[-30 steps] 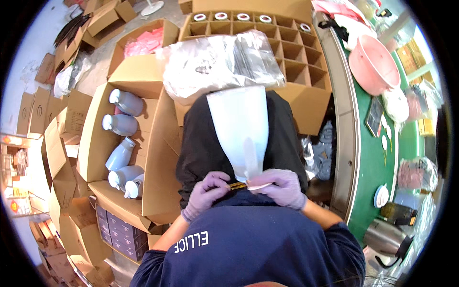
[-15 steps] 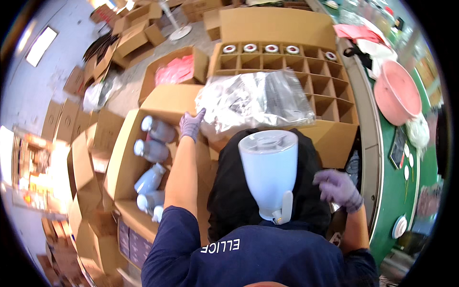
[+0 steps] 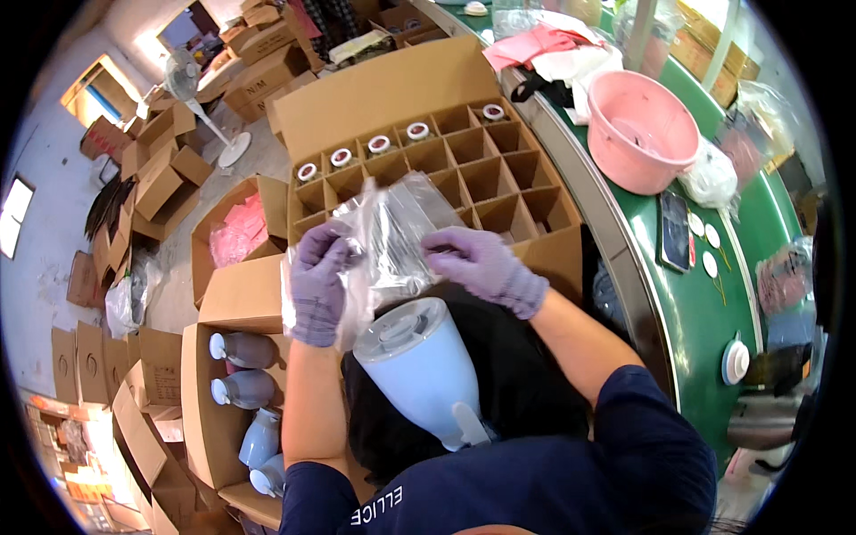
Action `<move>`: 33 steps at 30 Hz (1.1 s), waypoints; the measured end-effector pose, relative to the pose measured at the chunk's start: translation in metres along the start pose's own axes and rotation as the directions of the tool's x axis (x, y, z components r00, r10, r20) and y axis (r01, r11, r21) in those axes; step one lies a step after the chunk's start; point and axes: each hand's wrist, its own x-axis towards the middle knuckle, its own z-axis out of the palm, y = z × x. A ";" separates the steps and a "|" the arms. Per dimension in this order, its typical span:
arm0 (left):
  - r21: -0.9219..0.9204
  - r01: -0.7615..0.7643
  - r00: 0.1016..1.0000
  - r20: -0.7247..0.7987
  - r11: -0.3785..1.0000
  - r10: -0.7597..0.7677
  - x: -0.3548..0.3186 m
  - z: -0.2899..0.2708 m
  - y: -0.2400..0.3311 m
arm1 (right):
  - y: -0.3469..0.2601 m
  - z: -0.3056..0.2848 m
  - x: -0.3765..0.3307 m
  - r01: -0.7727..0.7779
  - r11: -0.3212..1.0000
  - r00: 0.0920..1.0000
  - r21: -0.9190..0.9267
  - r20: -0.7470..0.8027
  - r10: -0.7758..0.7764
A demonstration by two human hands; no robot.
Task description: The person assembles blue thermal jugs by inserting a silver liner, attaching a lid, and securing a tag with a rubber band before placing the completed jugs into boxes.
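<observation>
Left hand (image 3: 319, 278) pinching clear bag (image 3: 362, 283); right hand (image 3: 483, 266) apart, grip unclear; blue jug (image 3: 423, 373) below both hands.

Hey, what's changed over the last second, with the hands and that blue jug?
Both hands have let go of the blue jug and moved forward to the plastic bags. The left hand has taken hold of a clear bag; the right hand is beside the bags, its grip unclear. The jug remains on the lap, the blue bottles in their carton.
</observation>
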 end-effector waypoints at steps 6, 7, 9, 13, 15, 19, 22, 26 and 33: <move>0.119 -0.029 0.998 -0.052 0.992 0.036 0.009 0.045 -0.002 | -0.007 0.032 0.037 0.058 0.998 0.997 0.011 -0.055 -0.058; 0.189 -0.079 0.995 -0.049 0.979 0.090 0.010 0.040 -0.002 | 0.006 0.036 0.045 0.077 0.997 0.995 -0.014 -0.065 -0.078; 0.262 -0.045 0.993 -0.092 0.964 0.072 0.004 0.023 0.008 | -0.001 0.043 0.043 0.194 0.979 0.964 0.055 -0.194 -0.180; 0.418 0.023 0.976 0.188 0.908 -0.111 -0.006 0.025 0.034 | -0.003 0.023 0.041 0.115 0.988 0.959 0.099 -0.270 -0.085; 0.623 0.098 0.940 0.198 0.776 -0.278 -0.008 0.029 0.041 | 0.004 0.025 0.042 0.132 0.986 0.952 0.097 -0.289 -0.099; 0.454 0.138 0.975 0.092 0.880 -0.201 -0.010 0.013 0.029 | 0.018 0.033 0.049 0.190 0.978 0.947 0.089 -0.281 -0.159; 0.444 0.124 0.986 0.044 0.887 -0.159 -0.009 -0.009 0.018 | 0.023 0.040 0.051 0.167 0.935 0.948 0.312 -0.310 -0.066; 0.420 0.156 0.987 -0.103 0.894 -0.124 -0.009 -0.018 0.005 | 0.007 0.041 0.036 0.002 0.861 0.981 0.509 -0.167 0.096; 0.304 0.119 0.985 0.082 0.945 -0.150 -0.018 -0.013 0.005 | 0.008 0.059 0.034 -0.007 0.968 0.998 0.253 0.061 -0.009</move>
